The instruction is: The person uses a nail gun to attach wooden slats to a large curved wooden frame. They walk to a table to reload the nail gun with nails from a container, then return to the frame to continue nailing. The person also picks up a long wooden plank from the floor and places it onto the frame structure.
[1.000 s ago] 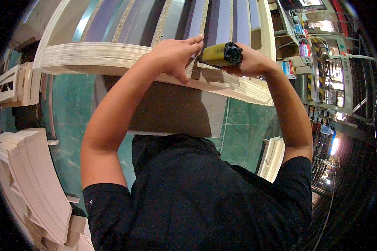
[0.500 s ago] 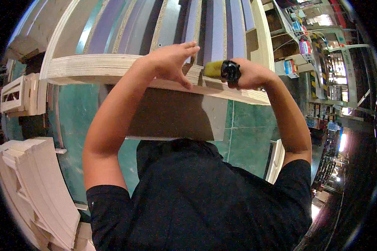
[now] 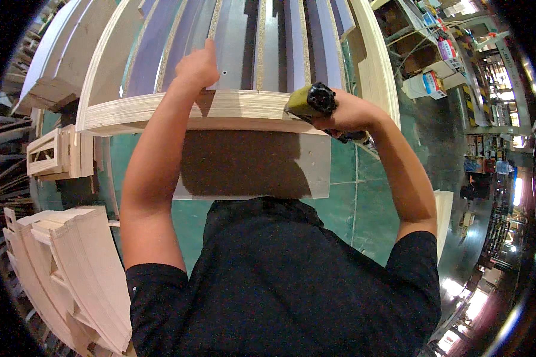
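My left hand (image 3: 198, 68) is closed over the end of an upright particleboard slat (image 3: 215, 18) with bluish-grey faces; one finger points forward along its edge. In my right hand (image 3: 351, 110) is a power tool (image 3: 308, 101) with an olive-yellow body and a black round end; its exact kind is unclear. The tool's narrow tip is at the near rail (image 3: 244, 106) of a pale plywood frame, to the right of my left hand. Whether the tip touches the wood cannot be told. Several slats run away from me inside the frame.
A grey-brown board (image 3: 250, 163) lies below the near rail, over a green floor (image 3: 345, 166). Stacked pale wooden parts (image 3: 83, 262) stand at the lower left, with a smaller wooden frame (image 3: 44, 153) behind. Boxes (image 3: 426, 85) are at the far right.
My left hand, earlier spread by the near rail, has moved left and forward and closed on a slat. The tool has turned, its tip now at the rail. The view has shifted slightly.
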Tool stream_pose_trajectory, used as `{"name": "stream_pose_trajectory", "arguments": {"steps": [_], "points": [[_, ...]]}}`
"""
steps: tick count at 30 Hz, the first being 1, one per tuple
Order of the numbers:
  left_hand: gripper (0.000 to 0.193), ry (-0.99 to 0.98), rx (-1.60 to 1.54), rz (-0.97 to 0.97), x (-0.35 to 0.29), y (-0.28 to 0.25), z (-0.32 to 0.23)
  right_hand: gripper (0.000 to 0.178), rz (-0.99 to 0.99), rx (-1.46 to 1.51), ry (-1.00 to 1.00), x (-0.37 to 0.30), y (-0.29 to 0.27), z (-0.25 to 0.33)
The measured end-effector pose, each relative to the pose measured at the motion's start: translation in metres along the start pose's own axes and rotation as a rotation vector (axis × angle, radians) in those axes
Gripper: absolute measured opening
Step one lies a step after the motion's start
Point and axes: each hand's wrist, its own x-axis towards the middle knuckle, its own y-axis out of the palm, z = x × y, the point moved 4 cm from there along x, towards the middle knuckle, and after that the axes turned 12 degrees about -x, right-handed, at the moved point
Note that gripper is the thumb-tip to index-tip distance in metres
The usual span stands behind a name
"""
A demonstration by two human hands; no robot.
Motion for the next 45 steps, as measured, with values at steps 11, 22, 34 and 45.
{"name": "stream_pose_trajectory", "arguments": {"steps": [11, 22, 34, 45], "points": [[0.063, -0.129, 0.034, -0.019, 0.008, 0.015, 0.009, 0.018, -0.022, -0.166, -0.132, 0.014, 0.002, -0.013], [0.079, -0.164, 0.013, -0.070, 0.007, 0.022, 0.015, 0.019, 0.042, -0.218, -0.230, 0.011, 0.002, -0.020], [0.097, 0.320, 0.126, 0.002, -0.015, -0.001, 0.031, 0.033, 0.078, 0.000, -0.263, -0.017, -0.011, 0.002], [0.131, 0.867, -0.057, 0.166, -0.047, -0.007, 0.068, 0.037, 0.037, -0.350, 0.026, 0.053, -0.012, 0.112]]}}
